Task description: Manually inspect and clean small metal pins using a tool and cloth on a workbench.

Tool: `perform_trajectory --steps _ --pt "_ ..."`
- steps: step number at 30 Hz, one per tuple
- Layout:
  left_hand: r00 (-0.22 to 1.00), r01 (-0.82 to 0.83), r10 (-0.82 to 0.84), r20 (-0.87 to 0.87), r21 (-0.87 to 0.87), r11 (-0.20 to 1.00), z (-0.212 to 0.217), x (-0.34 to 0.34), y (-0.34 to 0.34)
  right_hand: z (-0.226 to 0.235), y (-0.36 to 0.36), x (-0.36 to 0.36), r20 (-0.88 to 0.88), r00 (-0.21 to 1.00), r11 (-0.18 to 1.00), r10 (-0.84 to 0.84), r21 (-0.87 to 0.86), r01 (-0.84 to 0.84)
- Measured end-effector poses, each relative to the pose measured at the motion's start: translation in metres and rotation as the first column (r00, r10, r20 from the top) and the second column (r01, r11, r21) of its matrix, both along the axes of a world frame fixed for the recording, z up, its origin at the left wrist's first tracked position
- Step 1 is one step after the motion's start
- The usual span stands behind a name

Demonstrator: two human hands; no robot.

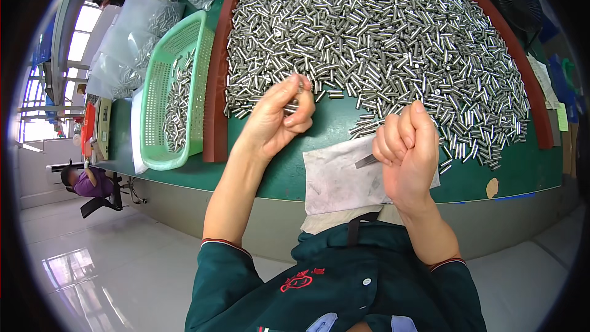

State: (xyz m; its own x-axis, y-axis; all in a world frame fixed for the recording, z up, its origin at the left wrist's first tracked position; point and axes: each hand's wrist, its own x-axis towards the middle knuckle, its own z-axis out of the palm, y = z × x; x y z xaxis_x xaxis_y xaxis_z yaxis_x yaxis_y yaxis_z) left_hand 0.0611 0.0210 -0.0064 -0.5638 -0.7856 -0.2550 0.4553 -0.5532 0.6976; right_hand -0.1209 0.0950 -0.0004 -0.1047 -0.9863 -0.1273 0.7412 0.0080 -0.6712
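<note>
A wide heap of short, shiny metal pins [369,31] covers much of the green tabletop. At the heap's near edge, my left hand [279,114] is closed, thumb and forefinger pinched together. A small glint shows at those fingertips, too small to name. My right hand [409,154] is curled into a fist farther right, over a stained whitish cloth [329,178]. Out of that fist, on its left side, sticks a flat grey metal piece [367,160]; the rest of it is hidden by my fingers.
Reddish-brown strips [216,98] border the heap. Left of it stands a green perforated basket [200,80] with pins inside; beyond are clear bags [126,37] of pins. A black fan [516,0] is at far right. A person in purple [101,183] sits at far left.
</note>
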Motion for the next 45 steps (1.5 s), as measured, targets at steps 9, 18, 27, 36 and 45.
perform_trajectory --steps 9,18,27,36,45 --pt "-0.239 0.319 0.954 0.183 -0.913 0.255 0.078 0.076 0.008 0.000 0.000 -0.002 -0.011 1.000 1.000 0.014 0.018 -0.014" --pt "-0.059 0.631 0.966 0.253 -0.740 0.233 0.071 0.039 0.007 -0.001 0.001 -0.003 0.053 0.998 0.999 -0.013 0.035 0.011" --pt "0.294 0.722 0.809 0.509 -0.673 0.160 0.009 -0.032 -0.002 0.001 -0.003 0.001 0.072 0.997 0.999 -0.013 0.031 0.011" --pt "0.295 0.827 0.839 0.458 -0.562 0.016 0.003 -0.038 0.001 0.002 0.003 0.001 0.109 0.994 0.998 -0.025 0.053 0.019" --pt "0.308 0.854 0.829 0.467 -0.519 -0.025 0.003 -0.041 0.000 0.005 0.002 0.001 0.064 0.996 0.996 -0.054 0.071 0.049"
